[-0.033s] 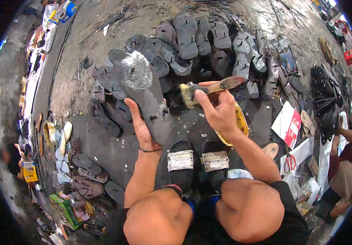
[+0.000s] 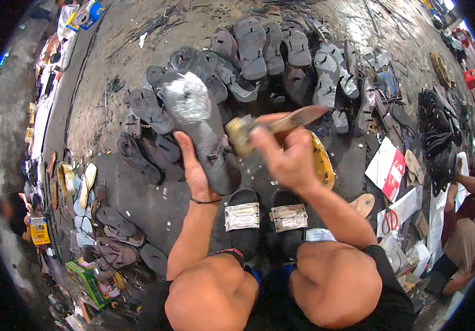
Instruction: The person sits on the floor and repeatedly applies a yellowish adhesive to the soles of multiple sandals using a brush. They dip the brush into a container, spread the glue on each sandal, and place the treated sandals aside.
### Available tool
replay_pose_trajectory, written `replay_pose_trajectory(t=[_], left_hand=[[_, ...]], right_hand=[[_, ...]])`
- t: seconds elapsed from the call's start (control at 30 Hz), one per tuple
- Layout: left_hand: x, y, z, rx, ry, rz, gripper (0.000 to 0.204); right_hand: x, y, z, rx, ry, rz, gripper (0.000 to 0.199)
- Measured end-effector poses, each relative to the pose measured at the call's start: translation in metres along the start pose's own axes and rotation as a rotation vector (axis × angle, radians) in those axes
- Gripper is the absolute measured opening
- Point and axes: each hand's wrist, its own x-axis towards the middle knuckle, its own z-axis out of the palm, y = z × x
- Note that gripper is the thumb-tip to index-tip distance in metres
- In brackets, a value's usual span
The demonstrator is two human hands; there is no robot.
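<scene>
While the left hand [image 2: 196, 168] grips the sole [image 2: 199, 124], the brush [image 2: 267, 128] hangs beside it.

We see a heap of grey rubber sandals [image 2: 281, 52], red-handled scissors [image 2: 390, 219] and a green cardboard box [image 2: 86, 278]
</scene>
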Motion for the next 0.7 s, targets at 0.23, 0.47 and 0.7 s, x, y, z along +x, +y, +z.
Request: replay_pose_trajectory(t=[0.23,0.47,0.7], left_hand=[[-0.004,-0.011,-0.013,0.254,0.123,0.066,0.075],[0.035,-0.032,0.025,0.103,-0.075,-0.241,0.053],[0.12,-0.007,0.052,-0.052,0.149,0.061,0.038]], right_hand=[[-0.007,0.018,-0.003,-0.049,-0.049,0.134,0.026],[-0.018,-0.022,-0.036,0.076,-0.045,0.139,0.024],[-0.026,0.015,-0.063,0.011,0.093,0.144,0.022]])
